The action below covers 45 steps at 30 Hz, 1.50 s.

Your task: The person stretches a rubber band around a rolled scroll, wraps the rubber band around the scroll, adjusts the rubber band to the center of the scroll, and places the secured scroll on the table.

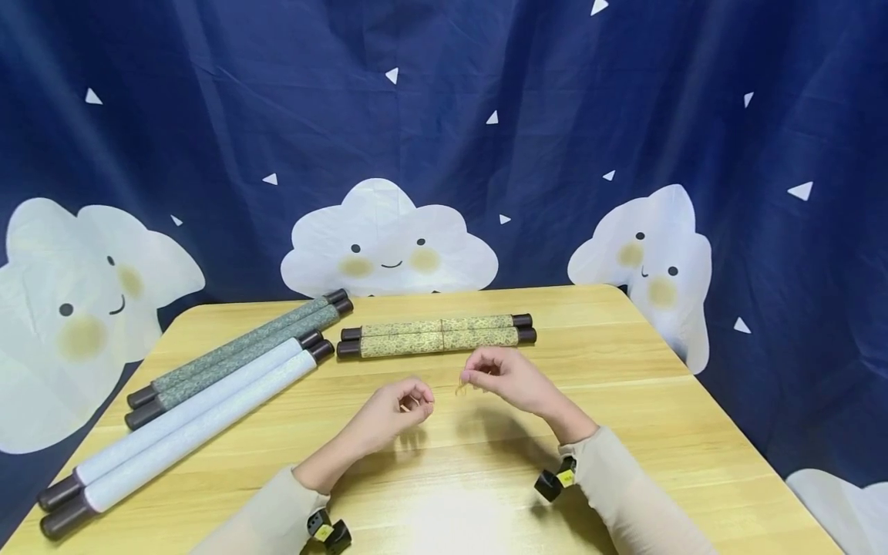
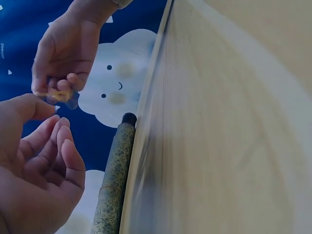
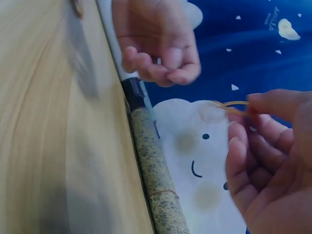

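My right hand point(image 1: 509, 378) is above the table, pinching a thin yellow-orange rubber band point(image 3: 234, 106) between thumb and forefinger. The band's loop hangs from the fingertips. To its left, my left hand point(image 1: 391, 412) is raised with fingers loosely curled, thumb near the forefinger and no object visible between them. Just beyond both hands lies a pair of yellow-green patterned scrolls point(image 1: 405, 343) with dark end knobs, side by side. A thin brownish band point(image 3: 163, 192) circles their middle.
White scrolls point(image 1: 201, 424) lie slantwise on the left of the wooden table point(image 1: 624, 462). Behind them, grey-green scrolls point(image 1: 243, 351) run parallel. A dark blue curtain point(image 1: 444, 100) with clouds hangs behind the far table edge.
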Available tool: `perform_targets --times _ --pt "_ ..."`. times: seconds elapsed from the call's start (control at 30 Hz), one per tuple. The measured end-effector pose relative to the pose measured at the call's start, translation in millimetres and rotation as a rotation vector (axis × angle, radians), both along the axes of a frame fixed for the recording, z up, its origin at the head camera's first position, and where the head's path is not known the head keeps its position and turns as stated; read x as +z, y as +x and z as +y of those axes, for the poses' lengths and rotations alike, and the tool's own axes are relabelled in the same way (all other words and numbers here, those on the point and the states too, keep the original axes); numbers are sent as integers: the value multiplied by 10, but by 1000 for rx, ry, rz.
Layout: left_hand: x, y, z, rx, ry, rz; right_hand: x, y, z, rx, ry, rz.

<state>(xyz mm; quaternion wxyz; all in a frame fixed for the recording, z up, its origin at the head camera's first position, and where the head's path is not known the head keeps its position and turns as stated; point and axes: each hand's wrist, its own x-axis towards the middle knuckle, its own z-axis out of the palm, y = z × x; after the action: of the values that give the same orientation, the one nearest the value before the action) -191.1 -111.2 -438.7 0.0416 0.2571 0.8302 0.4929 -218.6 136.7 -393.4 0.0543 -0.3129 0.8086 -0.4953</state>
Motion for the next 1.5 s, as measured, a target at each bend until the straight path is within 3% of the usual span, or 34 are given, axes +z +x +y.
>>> perform_targets --times 0.23,0.5,0.73,1.03,1.23,1.5 --pt "24 27 10 -54 13 -27 -60 120 -175 102 211 68" --pt "30 49 32 -97 -8 -9 -38 186 -212 65 170 48" --pt "23 71 32 -104 4 -26 -63 207 -252 93 140 11" --pt "33 61 28 -98 17 9 -21 178 -186 111 115 -11" --pt "39 51 8 -40 60 13 48 101 -40 88 159 53" --pt "70 56 6 -65 60 5 86 -14 126 16 265 148"
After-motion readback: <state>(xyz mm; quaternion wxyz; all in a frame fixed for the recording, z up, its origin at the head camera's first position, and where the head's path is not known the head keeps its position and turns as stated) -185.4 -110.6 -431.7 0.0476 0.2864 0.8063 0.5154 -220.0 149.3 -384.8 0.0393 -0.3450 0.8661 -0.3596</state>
